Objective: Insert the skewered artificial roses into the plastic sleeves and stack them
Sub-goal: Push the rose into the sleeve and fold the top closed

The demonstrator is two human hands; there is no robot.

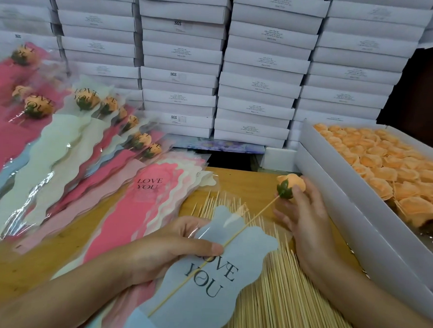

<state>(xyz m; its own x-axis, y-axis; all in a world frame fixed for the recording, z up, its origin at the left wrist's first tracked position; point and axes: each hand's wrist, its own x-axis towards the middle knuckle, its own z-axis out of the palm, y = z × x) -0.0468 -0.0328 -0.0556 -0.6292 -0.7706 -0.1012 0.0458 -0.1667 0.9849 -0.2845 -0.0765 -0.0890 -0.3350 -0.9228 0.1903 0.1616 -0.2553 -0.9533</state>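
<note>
Over loose skewers (290, 305), one rose (291, 184) — one sleeve (251, 246)

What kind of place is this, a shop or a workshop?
Probably a packing workshop: identical white boxes stacked high behind the table, loose orange rose heads in a box, a heap of skewers.

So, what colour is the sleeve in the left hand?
Pale blue sleeve with black lettering; head view shows it.
</note>
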